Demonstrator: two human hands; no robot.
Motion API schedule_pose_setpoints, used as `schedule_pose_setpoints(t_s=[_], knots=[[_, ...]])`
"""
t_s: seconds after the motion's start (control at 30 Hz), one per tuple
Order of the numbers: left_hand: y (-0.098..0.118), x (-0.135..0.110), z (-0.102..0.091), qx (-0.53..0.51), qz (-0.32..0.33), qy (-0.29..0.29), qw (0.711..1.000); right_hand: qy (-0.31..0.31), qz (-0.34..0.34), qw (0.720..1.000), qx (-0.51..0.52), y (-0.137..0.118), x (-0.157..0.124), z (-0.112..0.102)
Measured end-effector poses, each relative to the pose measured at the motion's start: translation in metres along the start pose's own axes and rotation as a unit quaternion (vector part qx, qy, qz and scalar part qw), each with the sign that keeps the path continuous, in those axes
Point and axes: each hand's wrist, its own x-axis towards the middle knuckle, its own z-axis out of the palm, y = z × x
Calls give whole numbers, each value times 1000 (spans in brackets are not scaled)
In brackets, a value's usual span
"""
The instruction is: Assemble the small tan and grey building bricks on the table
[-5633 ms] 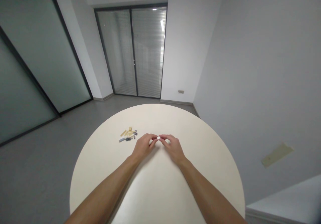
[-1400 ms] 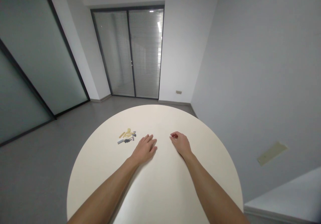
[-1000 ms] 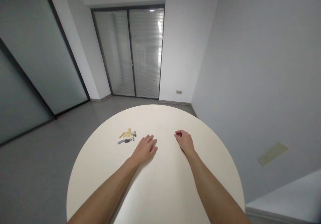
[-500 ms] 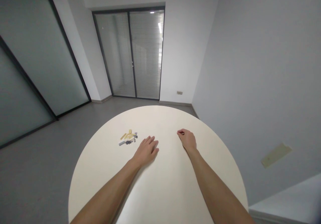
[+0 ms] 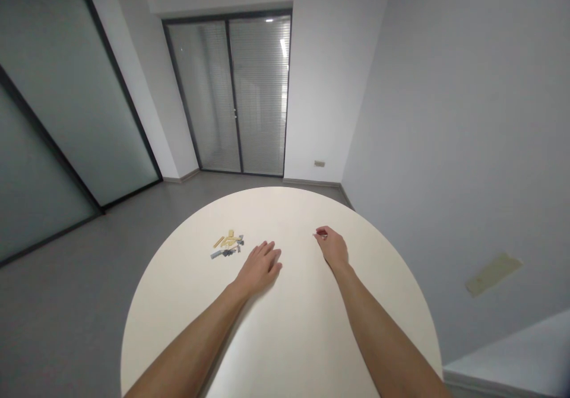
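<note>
My left hand [image 5: 262,267] lies palm down on the round white table [image 5: 285,338], its fingers stretched out and a little apart. Just left of its fingertips is a small pile of building-brick-like pieces, some tan [image 5: 230,241] and some grey [image 5: 228,252]. My right hand [image 5: 332,246] rests on the right half of the tabletop, with thumb and index finger curled towards each other. Something tiny and pale shows at their tips, too small to name. The two hands are apart.
The table's rounded far edge [image 5: 278,188] faces a glass door with blinds [image 5: 258,101]. A plain wall [image 5: 445,148] rises to the right, with a strip of tape [image 5: 493,274] on it. Frosted glass panels [image 5: 80,107] stand on the left.
My right thumb and index finger have parted slightly, and a small pale bit now shows at their tips. My left hand and the pile have stayed in place.
</note>
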Motion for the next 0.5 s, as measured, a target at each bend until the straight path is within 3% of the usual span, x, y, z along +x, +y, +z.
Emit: schedule_pose_setpoints(t_s=[0.17, 0.33, 0.5], knots=[[0, 0, 0, 2, -6, -5, 1000, -3, -16, 1000, 1, -3, -5, -2], [2, 0, -1, -3, -14, -1, 1000, 10, -95, 995, 4, -10, -17, -6], [2, 1, -3, -8, 3, 32, 999, -38, -141, 988, 44, -26, -33, -5]])
